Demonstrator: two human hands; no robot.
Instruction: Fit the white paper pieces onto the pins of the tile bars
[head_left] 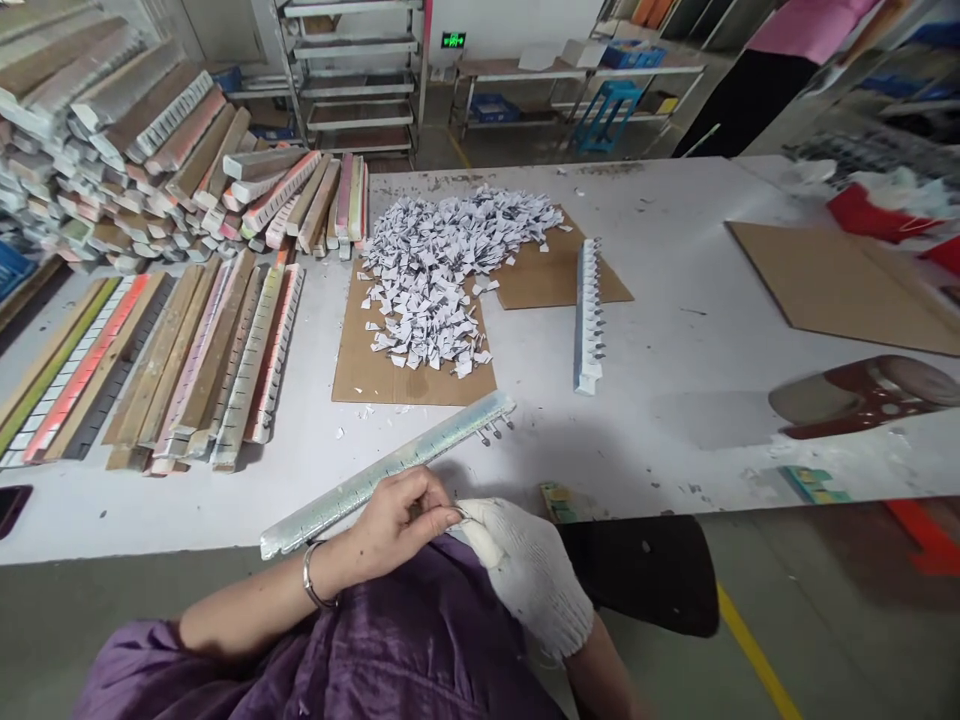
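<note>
My bare left hand point(409, 515), with a metal bangle at the wrist, is closed in a pinch near the table's front edge. My right hand point(529, 565) wears a white knit glove, and its fingertips are pinched against the left ones. Whatever sits between them is too small to make out. Just beyond my left hand a pale, slotted bar point(382, 480) lies slantwise, with a few small pieces sticking out near its far end. Another bar point(587, 320), lined with small pieces along one side, stands farther right. A heap of small white paper-like pieces point(442, 270) covers cardboard point(352, 370).
Many wooden bars point(202, 360) lie in rows and stacks at left. At right are a brown, shiny container point(862, 395) and a cardboard sheet point(847, 280). A person in pink point(810, 30) stands behind the table point(660, 290). A black stool seat point(645, 570) is below its front edge.
</note>
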